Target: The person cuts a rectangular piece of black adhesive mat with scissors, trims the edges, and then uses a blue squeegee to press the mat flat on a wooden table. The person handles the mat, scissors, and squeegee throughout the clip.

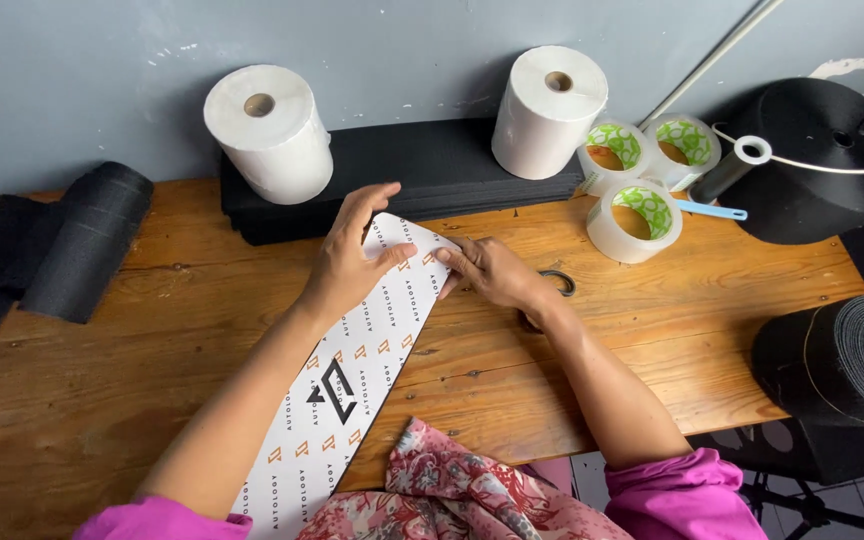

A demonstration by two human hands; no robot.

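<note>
Card [352, 390]: long white printed sheet, lying slantwise on the desk [152, 380], near end over the front edge, far end tapering to a folded tip. Left hand [352, 260]: on the tip's left side, fingers spread, thumb pressing the fold. Right hand [492, 272]: at the tip's right edge, fingers together, flat on the card. Open wood left and right of the card. Behind: black sheets [422, 170], two paper rolls [270, 130], three tape rolls [634, 215]. Black rolls [842, 360] crowd the right edge.
</note>
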